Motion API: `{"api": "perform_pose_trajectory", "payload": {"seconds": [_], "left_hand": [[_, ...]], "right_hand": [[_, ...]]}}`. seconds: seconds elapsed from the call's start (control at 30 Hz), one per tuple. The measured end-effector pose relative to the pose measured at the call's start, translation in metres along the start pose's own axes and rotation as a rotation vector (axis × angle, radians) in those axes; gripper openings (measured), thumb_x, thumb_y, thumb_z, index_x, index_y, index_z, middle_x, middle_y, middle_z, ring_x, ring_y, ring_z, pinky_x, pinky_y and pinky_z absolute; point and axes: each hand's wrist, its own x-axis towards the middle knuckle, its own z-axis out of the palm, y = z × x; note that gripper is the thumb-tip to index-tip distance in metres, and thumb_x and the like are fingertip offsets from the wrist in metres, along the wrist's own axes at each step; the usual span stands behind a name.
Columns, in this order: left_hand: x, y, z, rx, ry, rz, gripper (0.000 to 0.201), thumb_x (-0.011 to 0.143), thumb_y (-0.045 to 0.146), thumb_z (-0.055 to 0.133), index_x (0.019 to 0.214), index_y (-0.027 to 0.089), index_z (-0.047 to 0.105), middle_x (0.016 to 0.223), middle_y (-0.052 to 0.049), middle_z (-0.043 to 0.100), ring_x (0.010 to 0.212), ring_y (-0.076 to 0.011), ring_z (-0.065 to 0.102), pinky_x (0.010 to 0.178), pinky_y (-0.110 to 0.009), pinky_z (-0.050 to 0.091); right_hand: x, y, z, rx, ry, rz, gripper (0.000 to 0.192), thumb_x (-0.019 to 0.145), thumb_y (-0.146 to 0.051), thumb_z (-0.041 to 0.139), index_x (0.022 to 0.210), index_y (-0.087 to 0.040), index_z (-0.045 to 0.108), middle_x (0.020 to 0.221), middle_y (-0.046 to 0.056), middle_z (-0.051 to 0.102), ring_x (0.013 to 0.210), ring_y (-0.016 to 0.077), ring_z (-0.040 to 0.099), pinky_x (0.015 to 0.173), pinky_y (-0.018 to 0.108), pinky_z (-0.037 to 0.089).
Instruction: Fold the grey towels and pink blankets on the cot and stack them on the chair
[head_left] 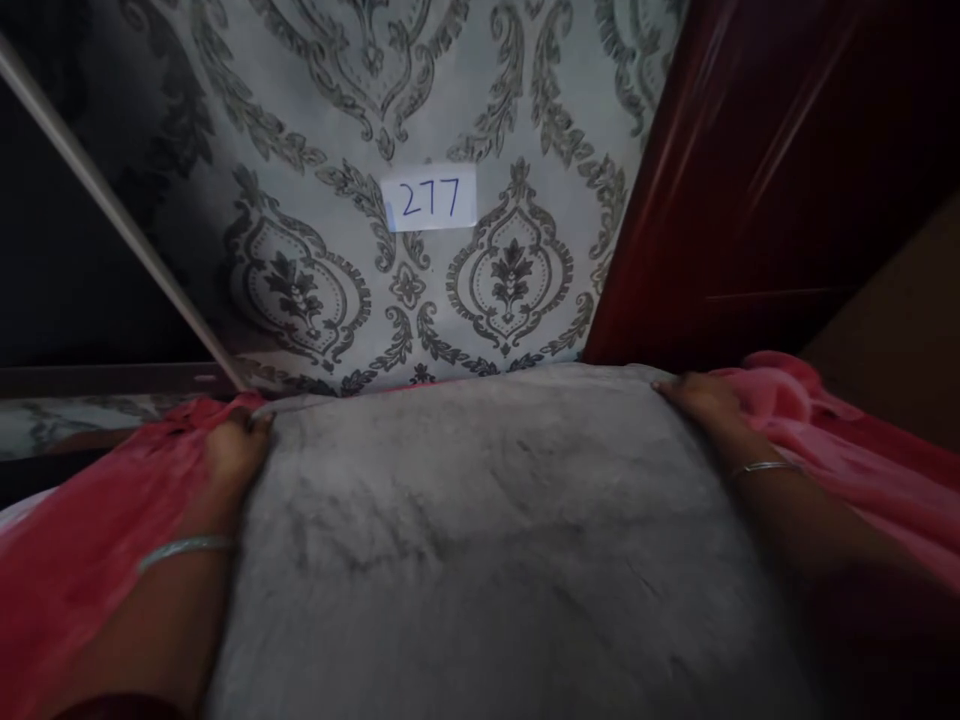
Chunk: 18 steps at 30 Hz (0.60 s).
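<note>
A plush grey blanket (pixel 480 520), with a few creases across it, spreads between my two arms. At its far left corner my left hand (pixel 238 448) is closed, fingers curled on the edge. My right hand (pixel 697 400) grips the far right corner, thumb and fingers pinching the edge. Under and beside the grey blanket lies a red and pink fleece cloth (pixel 142 530), showing on both sides. I cannot tell how many layers the grey blanket has.
Ahead rises a wall with grey damask wallpaper (pixel 510 280), carrying a white label (pixel 430 198) marked 277. A dark red glossy wooden panel (pixel 720 200) stands at the right. On the left is a dark panel (pixel 75 230) with a pale slanting edge strip.
</note>
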Motion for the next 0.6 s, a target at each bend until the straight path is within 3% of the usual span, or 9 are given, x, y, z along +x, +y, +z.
{"api": "perform_pose_trajectory", "payload": {"seconds": [0.17,0.23,0.37,0.6], "left_hand": [[-0.004,0.003,0.003,-0.014,-0.073,-0.024,0.049,0.097,0.042,0.042,0.128,0.009,0.059,0.12,-0.016,0.071,0.102,-0.0258,0.066,0.075,-0.028,0.047],[-0.002,0.002,0.003,-0.05,-0.049,-0.021,0.05,0.097,0.042,0.042,0.129,0.008,0.059,0.12,-0.015,0.071,0.103,-0.0255,0.065,0.078,-0.029,0.048],[0.001,0.002,0.003,-0.046,0.034,-0.078,0.05,0.098,0.038,0.039,0.128,0.004,0.06,0.12,-0.018,0.07,0.106,-0.0265,0.065,0.082,-0.031,0.049],[-0.004,0.007,0.008,0.06,-0.041,-0.07,0.052,0.099,0.042,0.035,0.128,0.007,0.061,0.121,-0.019,0.07,0.108,-0.0291,0.066,0.078,-0.034,0.05]], "right_hand": [[-0.001,0.0,-0.002,0.082,0.142,-0.097,0.046,0.099,-0.039,0.048,0.129,-0.008,0.06,0.121,0.029,0.063,0.111,0.0385,0.061,0.085,0.044,0.047],[0.002,0.001,-0.005,0.112,0.168,-0.098,0.045,0.099,-0.039,0.046,0.133,-0.01,0.057,0.118,0.028,0.064,0.107,0.0373,0.062,0.084,0.044,0.045],[0.008,0.003,-0.001,0.112,0.111,-0.073,0.045,0.099,-0.036,0.05,0.135,-0.012,0.057,0.122,0.027,0.064,0.108,0.036,0.062,0.084,0.044,0.044],[0.005,0.001,0.008,0.103,0.05,-0.017,0.047,0.101,-0.035,0.05,0.141,-0.01,0.055,0.129,0.027,0.062,0.115,0.0358,0.061,0.085,0.041,0.044]]}}
